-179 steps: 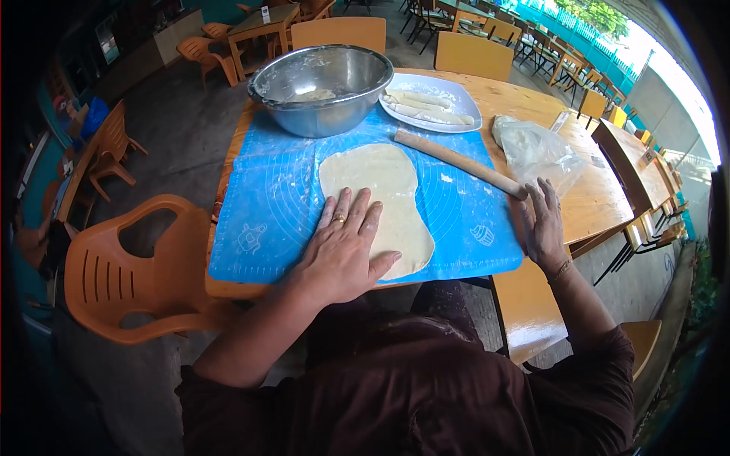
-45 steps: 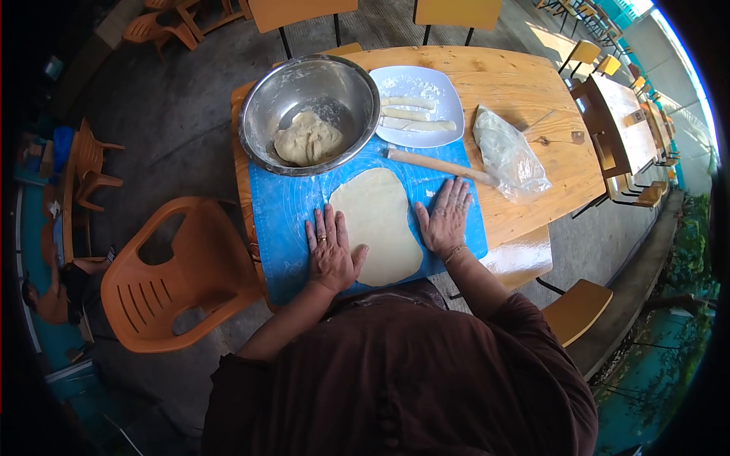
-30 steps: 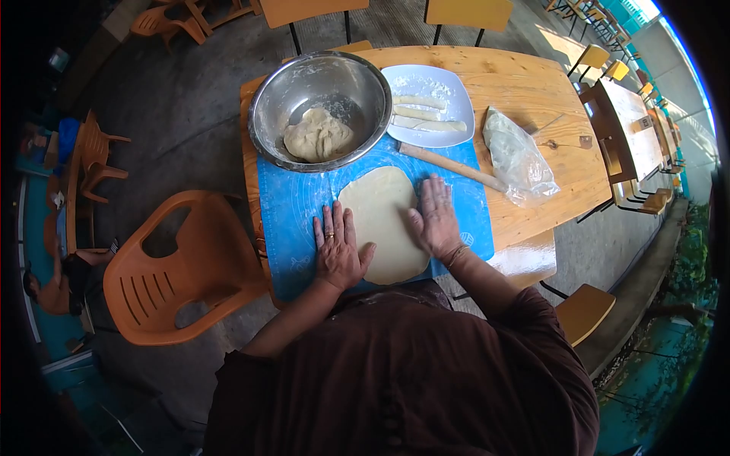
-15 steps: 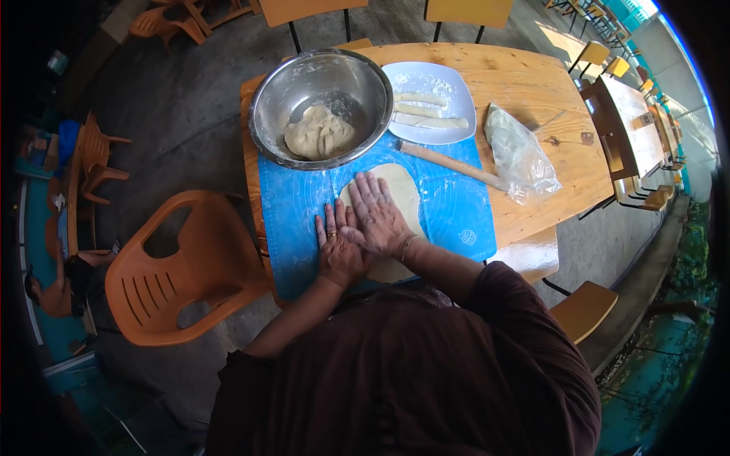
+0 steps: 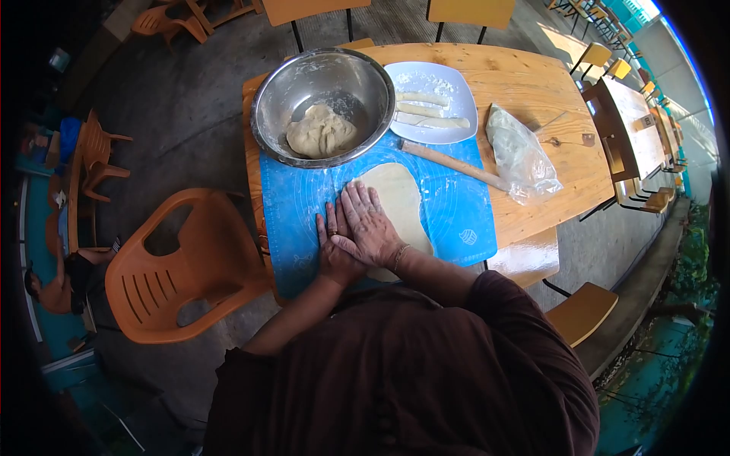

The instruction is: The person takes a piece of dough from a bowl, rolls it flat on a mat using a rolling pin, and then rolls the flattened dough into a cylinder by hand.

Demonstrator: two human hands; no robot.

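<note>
A flattened sheet of dough (image 5: 399,201) lies on the blue silicone mat (image 5: 293,220). My right hand (image 5: 369,228), floury and with its fingers stretched out, rests flat over the left edge of the sheet. Beside it my left hand (image 5: 337,247) lies with fingers extended at that same edge, partly covered by the right hand. A steel bowl (image 5: 266,114) holding a lump of dough (image 5: 321,133) stands behind my hands. A wooden rolling pin (image 5: 452,165) lies to the right of the sheet.
A white plate (image 5: 460,87) carries floury dough strips (image 5: 430,120) at the back. A clear plastic bag (image 5: 521,156) lies on the wooden table (image 5: 570,171) at the right. An orange chair (image 5: 190,266) stands on the left. Another person (image 5: 61,281) is at the far left.
My right hand has slid left from the middle of the dough sheet to its left edge, nearer my left hand. More of the sheet shows. My left hand has barely moved.
</note>
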